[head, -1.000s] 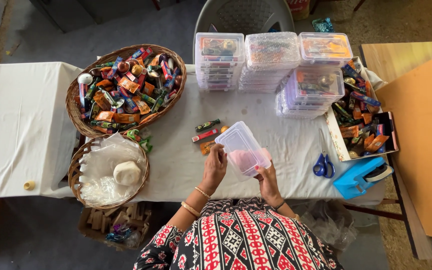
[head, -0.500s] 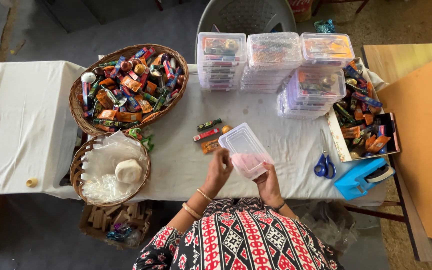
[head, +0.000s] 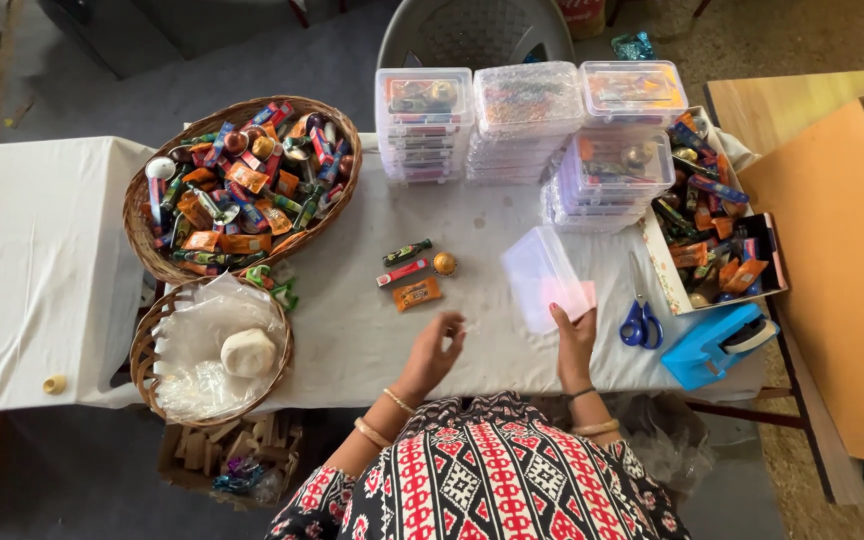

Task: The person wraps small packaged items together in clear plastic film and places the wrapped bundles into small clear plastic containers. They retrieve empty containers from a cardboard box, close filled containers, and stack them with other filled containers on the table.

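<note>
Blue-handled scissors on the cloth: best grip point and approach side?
Grip the scissors at the blue handle loops, coming from the near table edge. They lie flat, loops toward the person and blades pointing away, beside the right hand, which holds the clear box.

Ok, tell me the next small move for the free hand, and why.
Probably reach the left hand forward to the orange packet: that hand is empty and open, the packet lies nearest, and the right hand holds the clear box.

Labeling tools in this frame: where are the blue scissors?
Head view, right side of the white table: the blue scissors lie flat between the clear box held by the right hand and the blue dispenser.
</note>
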